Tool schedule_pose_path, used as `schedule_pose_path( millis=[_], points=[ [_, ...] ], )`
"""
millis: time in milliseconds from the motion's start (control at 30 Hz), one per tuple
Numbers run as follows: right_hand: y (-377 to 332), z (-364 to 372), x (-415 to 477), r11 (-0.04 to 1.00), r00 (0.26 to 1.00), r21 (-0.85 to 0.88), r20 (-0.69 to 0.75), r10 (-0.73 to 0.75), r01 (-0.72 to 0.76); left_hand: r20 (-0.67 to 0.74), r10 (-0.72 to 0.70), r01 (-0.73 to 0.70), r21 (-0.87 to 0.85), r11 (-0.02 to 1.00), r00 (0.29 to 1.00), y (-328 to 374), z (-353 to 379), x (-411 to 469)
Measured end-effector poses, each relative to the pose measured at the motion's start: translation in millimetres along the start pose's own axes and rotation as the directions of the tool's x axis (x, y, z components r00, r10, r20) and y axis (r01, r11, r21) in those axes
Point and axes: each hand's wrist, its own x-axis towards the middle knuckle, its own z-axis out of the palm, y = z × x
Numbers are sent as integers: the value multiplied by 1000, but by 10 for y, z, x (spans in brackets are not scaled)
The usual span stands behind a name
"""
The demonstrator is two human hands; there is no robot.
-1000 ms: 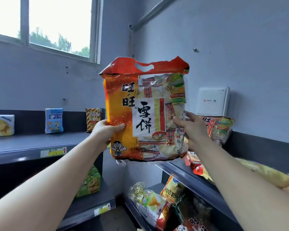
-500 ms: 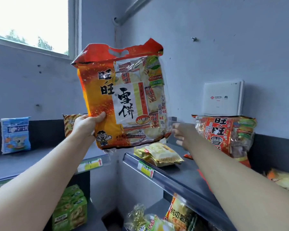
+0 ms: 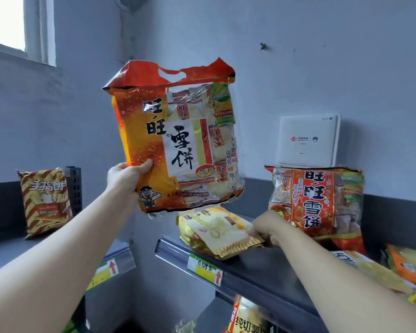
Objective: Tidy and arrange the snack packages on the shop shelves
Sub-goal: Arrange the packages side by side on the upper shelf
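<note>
The big orange rice-cracker bag (image 3: 178, 140) is held up in the air, left of the white router (image 3: 308, 140) and at approx. its height. It is gripped at its lower-left corner by the left hand (image 3: 126, 175), fingers behind and thumb pressed on the front. It is prob. kept high so the spot underneath stays reachable. The die-cut handle at the top is not used.

Below and left of the router, a small yellow snack pack (image 3: 216, 233) lies flat at the front of the grey shelf (image 3: 262, 267), one corner past the edge. Its right end is met by the right hand (image 3: 265, 228), fingers curled narrow onto it and seemingly pinching it. The likely aim is for it to be shifted so room is made for the big bag.

Directly under the router, a red rice-cracker bag (image 3: 315, 203) is stood upright against the wall, label out, so the same pose is prob. meant for the orange one. Far left of the router, a striped biscuit pack (image 3: 45, 200) is stood the same way on another shelf.

Contents: individually wrapped crackers are seen through the orange bag's clear window. Wrapped packs are also seen through the red bag's clear sides. The yellow pack is opaque, so its contents can't be told.
</note>
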Motion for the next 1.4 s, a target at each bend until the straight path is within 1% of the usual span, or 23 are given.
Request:
schedule_pose_path(
  millis=[67,100,167,267,333,433,500,567,700,767,867,933,1067,1167,1333,1400],
  points=[
    [-80,-39,37,997,988,35,-138,-69,75,16,-2,2,-3,1000,1000,-47,65,155],
    [-148,-80,18,992,963,22,-244,-116,125,20,-1,1,-4,1000,1000,-79,101,230],
    [-290,-212,-132,983,884,-38,-431,-180,181,20,-6,6,1,1000,1000,-153,185,371],
    [-389,-407,-247,967,710,-175,-656,-256,188,-13,-12,12,55,998,1000,-297,292,576],
    [-420,-489,-324,946,582,-211,-748,-319,246,-35,-16,20,118,993,999,-418,336,709],
    [-449,-644,-400,915,401,-219,-846,-350,338,-28,-40,45,212,976,999,-625,409,822],
    [-464,-737,-430,909,334,-229,-876,-349,348,6,-79,76,225,971,997,-748,485,832],
    [-445,-812,-434,918,311,-231,-890,-333,324,36,-138,127,209,970,990,-859,577,860],
    [-320,-942,-353,924,279,-193,-915,-291,331,63,-235,219,200,955,970,-1023,734,997],
    [-289,-982,-309,925,265,-166,-927,-264,343,64,-255,238,199,951,965,-1119,811,1061],
    [-319,-1040,-274,918,235,-135,-943,-234,373,67,-249,229,218,949,966,-1288,962,1109],
    [-353,-1095,-241,913,224,-124,-949,-224,389,101,-240,215,214,953,965,-1382,1081,1127],
    [-379,-1200,-180,910,223,-119,-950,-221,397,139,-234,200,224,954,962,-1530,1294,1151],
    [-326,-1244,-120,912,237,-108,-947,-215,395,208,-233,184,228,956,950,-1641,1425,1157],
    [-255,-1261,-8,914,257,-128,-936,-240,386,316,-248,131,347,929,916,-1731,1495,1154],
    [-241,-1252,29,909,275,-137,-926,-258,393,364,-258,121,359,925,895,-1731,1479,1165]
  ],
)
